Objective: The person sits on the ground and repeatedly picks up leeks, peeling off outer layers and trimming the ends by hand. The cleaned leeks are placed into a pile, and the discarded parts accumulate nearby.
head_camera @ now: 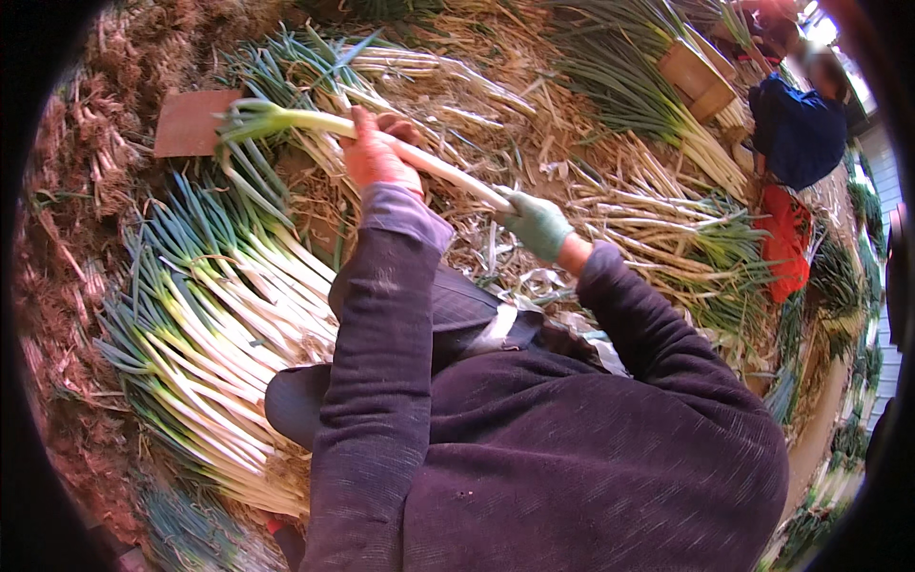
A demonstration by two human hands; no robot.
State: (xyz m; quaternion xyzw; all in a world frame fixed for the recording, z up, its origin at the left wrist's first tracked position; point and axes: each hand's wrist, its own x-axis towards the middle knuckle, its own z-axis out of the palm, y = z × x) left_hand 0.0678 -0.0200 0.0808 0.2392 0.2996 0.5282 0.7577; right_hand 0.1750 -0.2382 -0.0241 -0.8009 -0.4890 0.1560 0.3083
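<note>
One long Welsh onion (457, 176) stretches across in front of me, its green leaves to the left and its white shank running down to the right. My left hand (382, 157), in what looks like an orange glove, is closed around the upper shank below the leaves. My right hand (540, 223), in a pale green glove, grips the lower end, and the fingers hide the root tip. To my left lies a thick row of clean Welsh onions (221, 286) with white shanks, beside my leg. Peeled skins (493, 250) litter the ground under my hands.
Unpeeled onions (658, 236) lie to the right, others (414, 64) ahead. A brown board (193, 123) stands near the leaf tips. Root trimmings (93, 164) pile up far left. At upper right are a wooden block (697, 80), a red bag (785, 243) and a person in blue (797, 132).
</note>
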